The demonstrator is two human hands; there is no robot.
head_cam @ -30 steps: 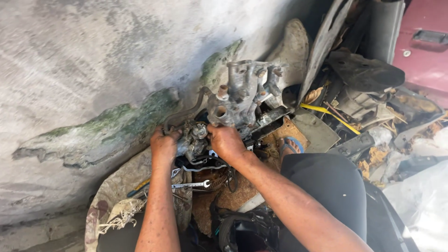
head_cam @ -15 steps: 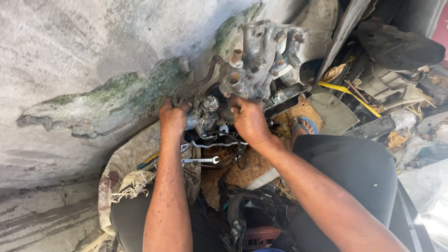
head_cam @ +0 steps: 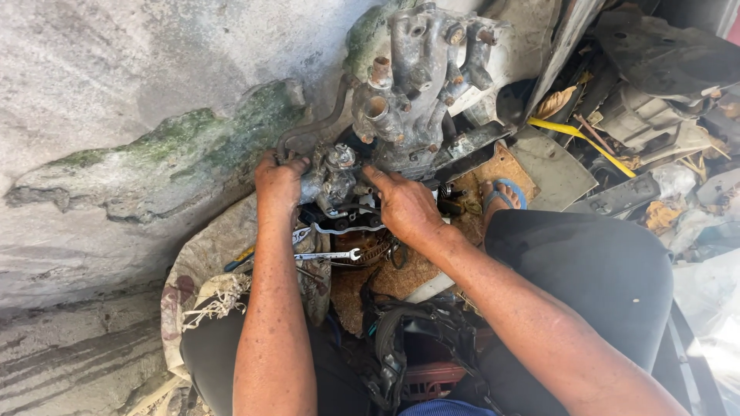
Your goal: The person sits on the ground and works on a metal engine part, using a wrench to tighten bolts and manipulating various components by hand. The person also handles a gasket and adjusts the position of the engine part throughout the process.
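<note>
Against the stained wall, left hand point(head_cam: 279, 179) and right hand point(head_cam: 406, 206) clasp a grimy cast-metal pump assembly point(head_cam: 401, 92). Judged heavy, rigid, greasy-slick; grip its lower body, not the thin curved pipe point(head_cam: 312, 131).

Bright daylight falls from about two o'clock, blowing out the pale plastic sheeting point(head_cam: 713, 323) at four o'clock. Deep shadow pools at six o'clock. Focus stays sharp centrally; edges bow slightly.

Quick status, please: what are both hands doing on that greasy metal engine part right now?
Left hand grips the engine part low. Right hand presses its base. Wrench lies loose underneath.
</note>
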